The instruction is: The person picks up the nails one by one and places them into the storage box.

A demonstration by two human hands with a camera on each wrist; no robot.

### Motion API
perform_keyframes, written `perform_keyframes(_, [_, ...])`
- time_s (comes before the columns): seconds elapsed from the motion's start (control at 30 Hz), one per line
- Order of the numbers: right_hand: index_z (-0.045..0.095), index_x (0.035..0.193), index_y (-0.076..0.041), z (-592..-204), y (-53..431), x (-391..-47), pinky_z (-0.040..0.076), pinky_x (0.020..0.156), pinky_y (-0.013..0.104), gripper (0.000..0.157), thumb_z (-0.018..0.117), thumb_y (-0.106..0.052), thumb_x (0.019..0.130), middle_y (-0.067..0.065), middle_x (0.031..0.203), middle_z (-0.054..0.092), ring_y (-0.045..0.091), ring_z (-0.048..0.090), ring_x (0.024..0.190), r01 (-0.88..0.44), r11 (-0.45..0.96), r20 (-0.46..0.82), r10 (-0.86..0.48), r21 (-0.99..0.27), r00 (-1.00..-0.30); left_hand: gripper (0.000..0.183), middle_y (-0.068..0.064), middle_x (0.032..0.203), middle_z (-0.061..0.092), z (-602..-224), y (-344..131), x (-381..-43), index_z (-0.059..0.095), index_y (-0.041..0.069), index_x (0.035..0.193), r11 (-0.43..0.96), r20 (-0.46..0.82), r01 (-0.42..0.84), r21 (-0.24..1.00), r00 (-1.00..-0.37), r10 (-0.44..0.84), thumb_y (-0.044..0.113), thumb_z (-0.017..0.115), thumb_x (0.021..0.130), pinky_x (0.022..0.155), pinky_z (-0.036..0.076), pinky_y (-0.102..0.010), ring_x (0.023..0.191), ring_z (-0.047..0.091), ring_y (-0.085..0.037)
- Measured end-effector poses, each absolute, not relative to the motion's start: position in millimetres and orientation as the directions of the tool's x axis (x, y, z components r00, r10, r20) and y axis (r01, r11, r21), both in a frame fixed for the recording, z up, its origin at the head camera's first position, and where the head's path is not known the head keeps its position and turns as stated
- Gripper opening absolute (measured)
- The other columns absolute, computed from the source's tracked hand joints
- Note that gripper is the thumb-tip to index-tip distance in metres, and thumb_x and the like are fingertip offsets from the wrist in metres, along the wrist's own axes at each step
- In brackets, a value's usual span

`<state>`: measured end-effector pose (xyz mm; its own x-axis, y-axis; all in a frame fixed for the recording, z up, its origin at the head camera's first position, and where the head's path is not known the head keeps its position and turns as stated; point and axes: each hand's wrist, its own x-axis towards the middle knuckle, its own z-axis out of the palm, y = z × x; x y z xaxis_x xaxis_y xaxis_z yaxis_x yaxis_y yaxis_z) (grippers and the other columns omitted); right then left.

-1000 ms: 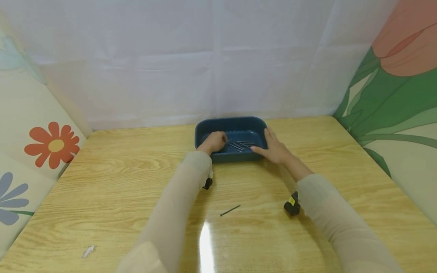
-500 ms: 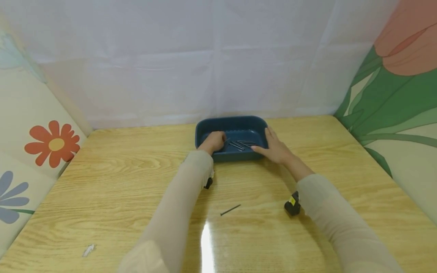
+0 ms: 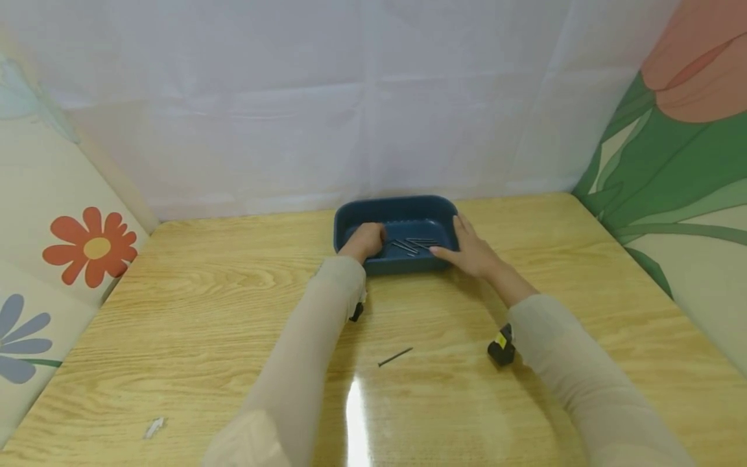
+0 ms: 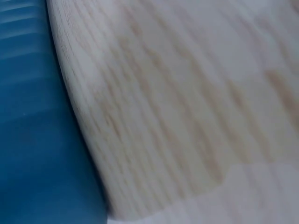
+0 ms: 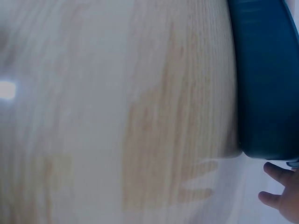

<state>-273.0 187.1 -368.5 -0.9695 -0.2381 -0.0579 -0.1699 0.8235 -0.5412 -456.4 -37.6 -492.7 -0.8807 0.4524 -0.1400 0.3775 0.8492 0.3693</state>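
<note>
A dark blue rectangular tray [image 3: 403,266] stands near the back of the table, with several dark nails [image 3: 405,246] lying loose inside. My left hand [image 3: 364,240] reaches into the tray's left part. Its fingers are curled, and the head view hides what may be between the fingertips. At the tray's right end, my right hand [image 3: 474,254] rests with fairly straight fingers along the side and the thumb over the front rim. Two spread fingers [image 5: 275,172] of it show beside the tray in the right wrist view. A single nail [image 3: 395,357] lies on the table between my forearms.
The wood-grain table [image 3: 233,311] meets a white cloth backdrop [image 3: 262,130] behind the tray. A small whitish scrap [image 3: 154,428] lies at front left. Painted flower panels [image 3: 688,188] stand along both sides. A black wrist device [image 3: 502,347] hangs beneath the right sleeve.
A thin tip seen by my left fingertips half a second ago no longer shows. The left hand stays in the tray; the right hand keeps its place.
</note>
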Motion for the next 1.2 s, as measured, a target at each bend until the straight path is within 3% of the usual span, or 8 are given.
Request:
perform_keyframes(0.17, [-0.008, 0.137, -0.002, -368.5, 186.5, -273.2, 0.012, 0.096, 0.055, 0.100, 0.041, -0.065, 0.076, 0.014, 0.141, -0.013, 0.040, 0.004, 0.125, -0.171, 0.824, -0.056, -0.238, -0.541, -0.970, 0.021, -0.004, 0.097, 0.060, -495.5, -34.6, -454.6, 0.064, 0.016, 0.094, 0.861, -0.083, 0.390, 0.325, -0.896, 0.437, 0.006, 0.053, 0.079, 0.077, 0.041, -0.035, 0.092, 0.053, -0.022])
perform_keyframes(0.4, [-0.010, 0.136, -0.003, -368.6, 186.6, -271.9, 0.010, 0.096, 0.055, 0.099, 0.041, -0.064, 0.077, 0.013, 0.141, -0.016, 0.040, 0.004, 0.125, -0.169, 0.828, -0.071, -0.244, -0.535, -0.967, 0.024, -0.002, 0.104, 0.058, -494.3, -35.0, -452.2, 0.063, 0.017, 0.101, 0.867, -0.136, 0.377, 0.325, -0.889, 0.438, 0.008, 0.052, 0.082, 0.083, 0.040, -0.033, 0.100, 0.050, -0.021])
perform_keyframes(0.6, [-0.010, 0.136, -0.003, -367.4, 186.1, -271.0, 0.010, 0.097, 0.055, 0.099, 0.040, -0.064, 0.077, 0.013, 0.141, -0.016, 0.040, 0.004, 0.125, -0.166, 0.826, -0.073, -0.242, -0.538, -0.968, 0.022, -0.002, 0.098, 0.060, -492.0, -37.1, -451.2, 0.064, 0.017, 0.095, 0.856, -0.107, 0.405, 0.322, -0.883, 0.458, 0.006, 0.054, 0.079, 0.079, 0.041, -0.033, 0.094, 0.052, -0.021])
perform_keyframes(0.67, [-0.010, 0.136, -0.003, -367.3, 186.1, -271.0, 0.010, 0.096, 0.055, 0.100, 0.040, -0.065, 0.077, 0.012, 0.141, -0.016, 0.041, 0.005, 0.125, -0.161, 0.827, -0.075, -0.237, -0.539, -0.969, 0.021, 0.002, 0.102, 0.059, -477.8, -37.5, -442.8, 0.064, 0.020, 0.098, 0.863, -0.175, 0.369, 0.346, -0.878, 0.445, 0.010, 0.054, 0.082, 0.083, 0.040, -0.030, 0.098, 0.051, -0.017])
perform_keyframes(0.73, [-0.011, 0.136, -0.004, -367.2, 186.1, -271.4, 0.010, 0.096, 0.055, 0.100, 0.040, -0.065, 0.076, 0.012, 0.141, -0.017, 0.041, 0.005, 0.125, -0.157, 0.827, -0.075, -0.233, -0.539, -0.969, 0.021, 0.001, 0.097, 0.060, -465.4, -38.0, -431.5, 0.065, 0.019, 0.092, 0.850, -0.137, 0.386, 0.358, -0.879, 0.456, 0.006, 0.054, 0.080, 0.078, 0.042, -0.030, 0.093, 0.053, -0.017])
perform_keyframes(0.83, [-0.010, 0.136, -0.004, -366.9, 185.7, -272.4, 0.011, 0.097, 0.055, 0.100, 0.040, -0.065, 0.076, 0.012, 0.141, -0.016, 0.041, 0.006, 0.125, -0.161, 0.829, -0.069, -0.233, -0.535, -0.970, 0.022, 0.001, 0.102, 0.058, -422.1, -36.0, -396.7, 0.064, 0.018, 0.097, 0.872, -0.197, 0.324, 0.366, -0.889, 0.413, 0.007, 0.051, 0.083, 0.082, 0.041, -0.029, 0.098, 0.051, -0.017])
perform_keyframes(0.97, [-0.010, 0.137, -0.003, -365.8, 185.4, -273.2, 0.012, 0.097, 0.054, 0.100, 0.040, -0.065, 0.077, 0.012, 0.141, -0.016, 0.041, 0.006, 0.125, -0.168, 0.831, -0.065, -0.238, -0.530, -0.969, 0.024, -0.005, 0.107, 0.057, -376.2, -34.4, -354.0, 0.060, 0.010, 0.105, 0.887, -0.182, 0.279, 0.369, -0.914, 0.363, 0.005, 0.048, 0.085, 0.085, 0.040, -0.032, 0.101, 0.050, -0.021])
perform_keyframes(1.2, [-0.010, 0.136, -0.002, -364.3, 185.0, -269.1, 0.013, 0.096, 0.055, 0.100, 0.040, -0.065, 0.077, 0.014, 0.141, -0.016, 0.043, 0.008, 0.124, -0.163, 0.834, -0.083, -0.241, -0.528, -0.967, 0.022, -0.008, 0.104, 0.056, -361.3, -38.2, -337.1, 0.057, 0.006, 0.105, 0.820, -0.031, 0.307, 0.483, -0.930, 0.366, 0.010, 0.049, 0.086, 0.079, 0.042, -0.032, 0.094, 0.052, -0.021])
